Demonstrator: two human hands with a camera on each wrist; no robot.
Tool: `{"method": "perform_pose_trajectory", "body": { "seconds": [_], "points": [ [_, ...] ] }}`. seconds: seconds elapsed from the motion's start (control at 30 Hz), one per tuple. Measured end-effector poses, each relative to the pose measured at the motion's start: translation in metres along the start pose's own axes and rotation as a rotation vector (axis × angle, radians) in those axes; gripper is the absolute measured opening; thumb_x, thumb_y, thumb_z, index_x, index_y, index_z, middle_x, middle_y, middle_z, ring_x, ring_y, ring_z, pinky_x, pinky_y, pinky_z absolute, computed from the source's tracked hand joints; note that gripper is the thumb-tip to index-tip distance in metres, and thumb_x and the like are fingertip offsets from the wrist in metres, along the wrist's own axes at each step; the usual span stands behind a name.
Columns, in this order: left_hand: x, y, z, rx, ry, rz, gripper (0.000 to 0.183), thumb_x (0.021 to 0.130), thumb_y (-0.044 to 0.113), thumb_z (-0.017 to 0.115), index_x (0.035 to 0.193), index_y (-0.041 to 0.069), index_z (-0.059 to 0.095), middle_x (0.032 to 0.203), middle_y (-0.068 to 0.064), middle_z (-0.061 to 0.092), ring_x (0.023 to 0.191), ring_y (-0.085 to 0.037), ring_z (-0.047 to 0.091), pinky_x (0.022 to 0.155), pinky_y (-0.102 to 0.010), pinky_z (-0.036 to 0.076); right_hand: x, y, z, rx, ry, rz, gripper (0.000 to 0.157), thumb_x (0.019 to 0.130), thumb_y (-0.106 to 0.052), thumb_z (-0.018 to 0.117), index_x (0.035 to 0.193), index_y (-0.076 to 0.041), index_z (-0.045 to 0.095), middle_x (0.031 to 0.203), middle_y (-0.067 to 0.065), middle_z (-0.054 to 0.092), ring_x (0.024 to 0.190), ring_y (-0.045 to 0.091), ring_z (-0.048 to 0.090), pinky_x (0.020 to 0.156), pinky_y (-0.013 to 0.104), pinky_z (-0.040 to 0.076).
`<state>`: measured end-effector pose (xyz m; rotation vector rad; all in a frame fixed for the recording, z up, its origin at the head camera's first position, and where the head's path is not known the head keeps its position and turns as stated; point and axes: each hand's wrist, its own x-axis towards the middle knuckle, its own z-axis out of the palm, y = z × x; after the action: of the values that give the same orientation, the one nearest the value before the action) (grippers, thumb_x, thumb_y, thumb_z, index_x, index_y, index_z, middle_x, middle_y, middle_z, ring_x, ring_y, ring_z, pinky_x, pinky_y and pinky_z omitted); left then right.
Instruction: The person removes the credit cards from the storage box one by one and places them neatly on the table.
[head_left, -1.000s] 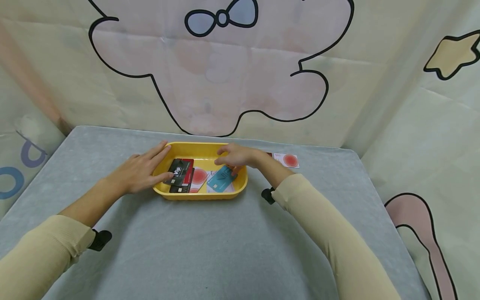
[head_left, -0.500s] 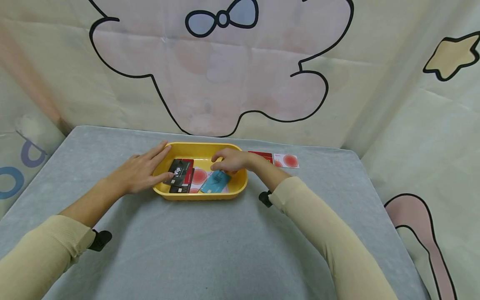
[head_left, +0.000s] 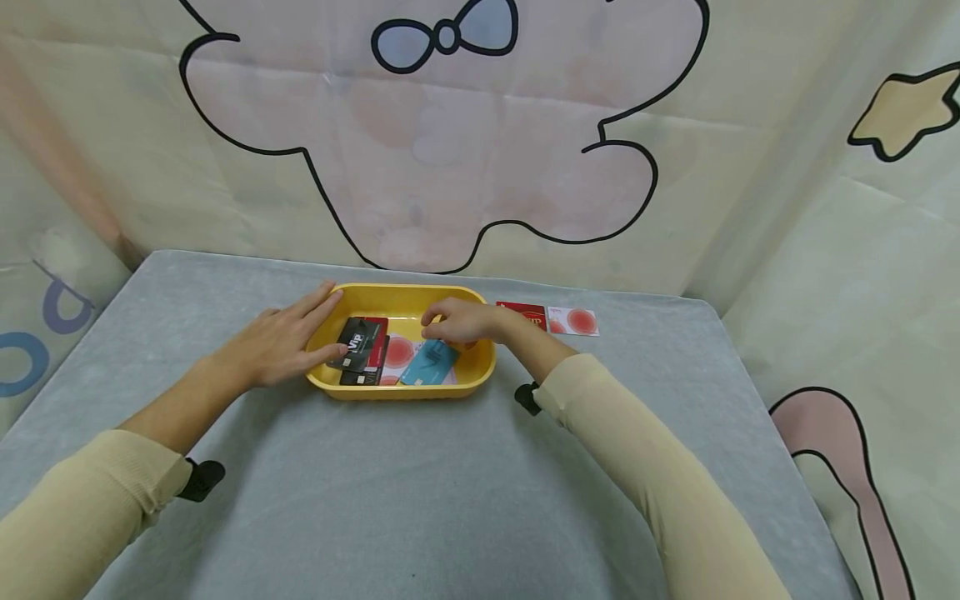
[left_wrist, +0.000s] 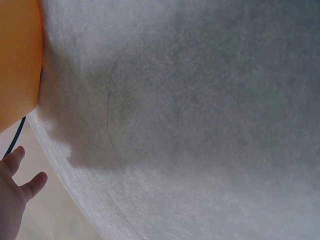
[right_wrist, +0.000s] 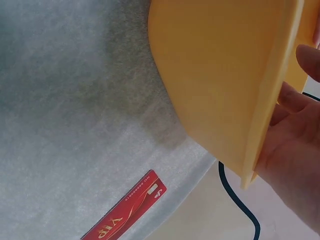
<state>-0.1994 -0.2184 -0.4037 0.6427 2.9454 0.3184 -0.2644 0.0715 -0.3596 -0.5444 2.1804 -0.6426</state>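
A yellow tray stands on the cloth-covered table. My left hand rests on its left rim with fingers spread and the thumb over the cards. Inside lie a black VIP card overlapping a red card, a white card with a red circle and a blue card. Over the right part of the tray, my right hand reaches in from the right, close above the blue card. Its lower fingertips are hidden, so I cannot tell whether they pinch that card. In the right wrist view, fingers dip past the rim.
Behind the right forearm lie a red VIP card and a white card with a red circle, side by side on the grey tablecloth. A printed curtain hangs along the table's back edge.
The blue card has shifted left and now overlaps the white cards. My right hand has moved slightly left, uncovering the red VIP card on the table. The left hand has stayed put.
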Motion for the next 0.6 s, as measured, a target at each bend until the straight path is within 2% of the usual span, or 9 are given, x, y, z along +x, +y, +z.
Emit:
{"method": "perform_pose_trajectory", "body": {
  "seconds": [0.23,0.6],
  "points": [
    [0.0001,-0.0007,-0.0005,0.0,-0.004,0.006,0.087,0.097,0.057,0.048,0.16,0.006,0.014,0.166,-0.017,0.009,0.143,-0.043,0.032,0.103,-0.068,0.034,0.0038,0.001,0.0002,0.003,0.0,0.006,0.044,0.103,-0.029,0.051,0.142,-0.008,0.048,0.087,0.013,0.049,0.056,0.021,0.036,0.061,0.028,0.038],
    [0.0008,-0.001,-0.001,0.001,0.0,0.008,0.088,0.097,0.059,0.048,0.159,0.005,0.015,0.166,-0.018,0.01,0.143,-0.044,0.031,0.103,-0.068,0.035,0.0069,-0.0002,0.0018,0.008,0.012,0.0,0.046,0.102,-0.03,0.054,0.142,-0.007,0.049,0.084,0.008,0.049,0.059,0.023,0.039,0.061,0.027,0.038]
  ]
}}
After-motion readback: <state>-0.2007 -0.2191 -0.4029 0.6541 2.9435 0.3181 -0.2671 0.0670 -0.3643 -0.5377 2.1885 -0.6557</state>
